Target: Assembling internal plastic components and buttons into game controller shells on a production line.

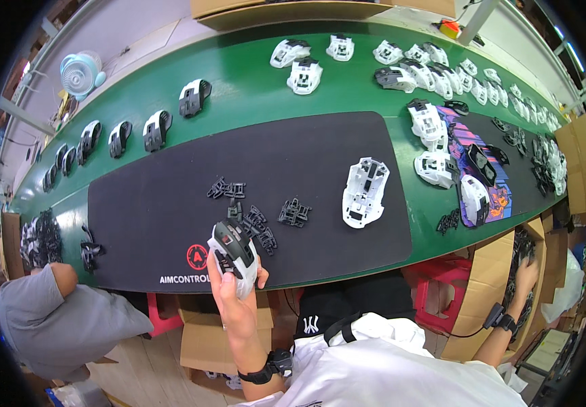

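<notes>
My left hand (236, 311) is closed around a computer mouse shell (233, 245) with a dark grey top and white sides, held tilted above the near edge of the black desk mat (171, 224). Just beyond it, small black plastic frame parts (252, 220) lie in loose clusters on the mat. A white open mouse shell (365, 193) rests on the mat to the right. Far to the right, my right hand (527, 275) reaches into a cardboard box (486, 298) among black parts (522, 247). Its fingertips are lost among them.
Assembled mice (157, 130) stand along the green table (238, 61) at left. Rows of white shells (428, 78) fill the far right, near a colourful mat (469, 156). Another person's grey sleeve (69, 325) is at left. Below the table are red stools (435, 292) and an open carton (215, 342).
</notes>
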The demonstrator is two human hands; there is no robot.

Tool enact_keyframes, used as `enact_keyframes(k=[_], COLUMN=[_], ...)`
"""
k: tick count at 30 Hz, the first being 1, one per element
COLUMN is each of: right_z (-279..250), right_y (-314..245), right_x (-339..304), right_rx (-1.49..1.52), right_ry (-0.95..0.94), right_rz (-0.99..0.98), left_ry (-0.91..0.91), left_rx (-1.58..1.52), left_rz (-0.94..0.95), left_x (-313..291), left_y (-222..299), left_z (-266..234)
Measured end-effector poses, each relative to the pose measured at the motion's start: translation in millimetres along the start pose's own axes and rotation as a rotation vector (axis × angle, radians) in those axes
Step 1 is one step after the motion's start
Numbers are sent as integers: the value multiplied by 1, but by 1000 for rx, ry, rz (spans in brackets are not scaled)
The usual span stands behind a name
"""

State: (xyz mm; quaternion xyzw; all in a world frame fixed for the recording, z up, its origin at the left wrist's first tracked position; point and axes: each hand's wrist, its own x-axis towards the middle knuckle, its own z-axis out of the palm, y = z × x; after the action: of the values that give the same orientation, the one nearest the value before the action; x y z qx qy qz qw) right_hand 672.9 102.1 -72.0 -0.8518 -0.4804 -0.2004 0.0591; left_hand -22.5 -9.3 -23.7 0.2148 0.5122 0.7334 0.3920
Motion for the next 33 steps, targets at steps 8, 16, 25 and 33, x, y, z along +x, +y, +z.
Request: enact_keyframes(k=[8, 16, 25, 33], right_z=[66, 4, -118, -244], right_y=[121, 95, -20, -337], right_x=[-33, -34, -6, -131], right_rx=[553, 61, 1108, 2001], right_ry=[-549, -127, 117, -1159], right_rz=[223, 264, -47, -814], left_ry=[-150, -189, -271, -331], left_rx=[-37, 23, -114, -212], left_rz=[-14, 4, -164, -228], left_x=[10, 2, -9, -20], left_y=[-4, 0, -5, -8], left_z=[9, 27, 38, 45])
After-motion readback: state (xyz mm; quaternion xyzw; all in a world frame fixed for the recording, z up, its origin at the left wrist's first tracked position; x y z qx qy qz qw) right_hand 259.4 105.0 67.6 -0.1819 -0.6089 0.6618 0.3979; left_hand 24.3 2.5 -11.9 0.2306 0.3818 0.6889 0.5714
